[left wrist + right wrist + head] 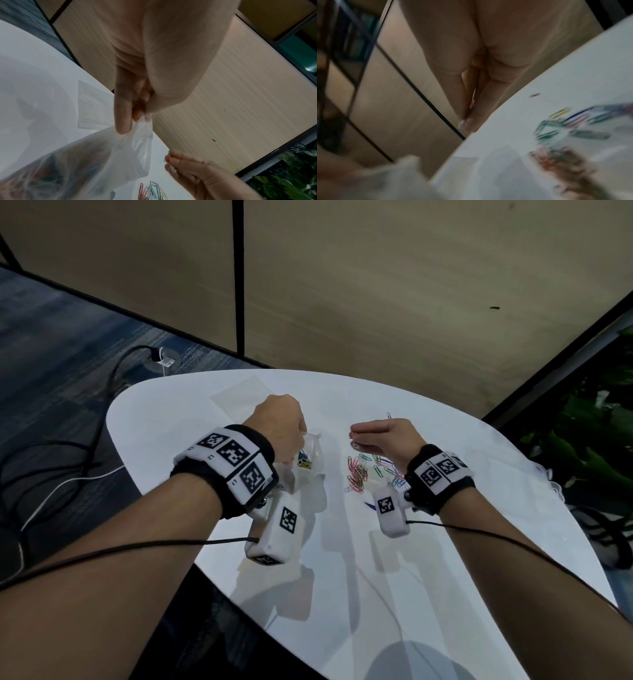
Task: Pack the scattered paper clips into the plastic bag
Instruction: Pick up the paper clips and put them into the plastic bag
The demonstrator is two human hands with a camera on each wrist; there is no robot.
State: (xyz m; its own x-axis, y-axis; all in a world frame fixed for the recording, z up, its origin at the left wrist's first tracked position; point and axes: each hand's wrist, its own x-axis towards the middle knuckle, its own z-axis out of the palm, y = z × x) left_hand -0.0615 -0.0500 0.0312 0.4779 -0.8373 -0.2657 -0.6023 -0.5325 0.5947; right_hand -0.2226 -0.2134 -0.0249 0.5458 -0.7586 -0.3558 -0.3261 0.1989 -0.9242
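Paper clips (363, 470) multicoloured: pink, green, blue, yellow; plastic bag (310, 455) clear; table (394, 559) white.

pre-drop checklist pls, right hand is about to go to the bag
1. Left hand pinches the rim of the clear plastic bag: ok.
2. Bag mouth open wide enough for a drop: cannot tell.
3. Right hand, fingers pinched together, holds a clip: cannot tell; something small at the fingertips, too blurred.
4. Some coloured paper clips already in the bag: ok.
5. Loose pile of coloured paper clips left on the white round table: not ok, many remain.
6. Path between right hand and bag free: ok.
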